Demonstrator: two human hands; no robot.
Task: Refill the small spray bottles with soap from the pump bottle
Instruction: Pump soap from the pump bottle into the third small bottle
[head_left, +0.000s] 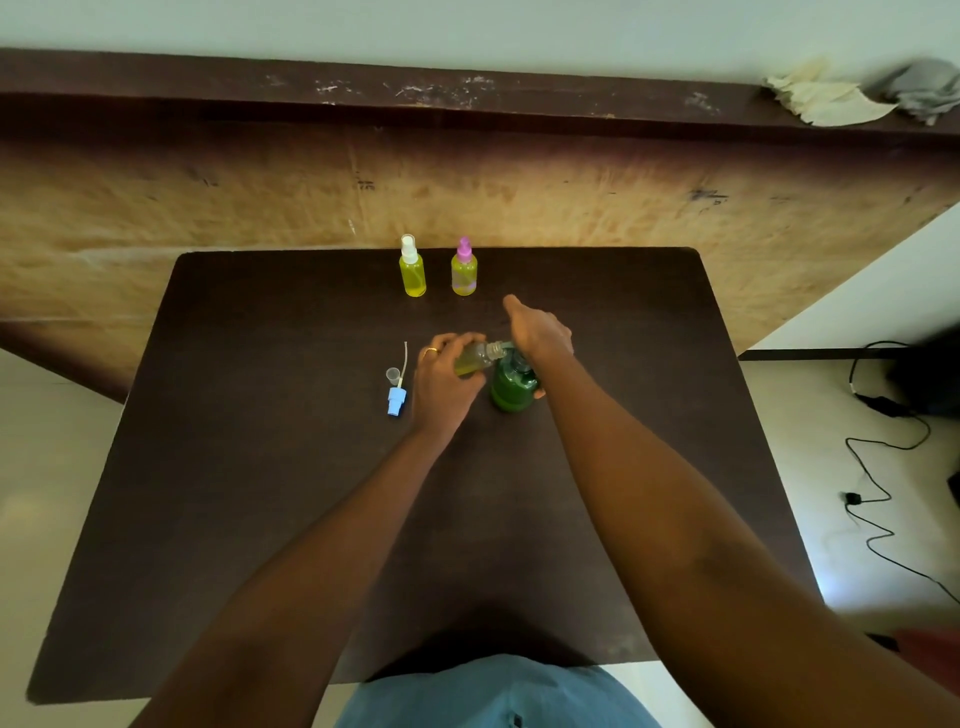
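A green pump bottle (511, 387) stands mid-table. My right hand (537, 332) lies flat on top of its pump head, fingers straight and pointing away from me. My left hand (441, 371) grips a small open spray bottle (475, 359), tilted with its mouth against the pump spout; yellow-green liquid sits in its lower part. Its blue spray head with tube (397, 397) and a clear cap (393, 375) lie on the table to the left. Two capped small bottles of yellow liquid stand at the far edge: one with a white top (412, 270), one with a pink top (464, 270).
The dark wooden table (260, 493) sits against a tan panel and a dark ledge holding crumpled cloths (862, 96). Black cables (883, 467) trail on the white floor to the right.
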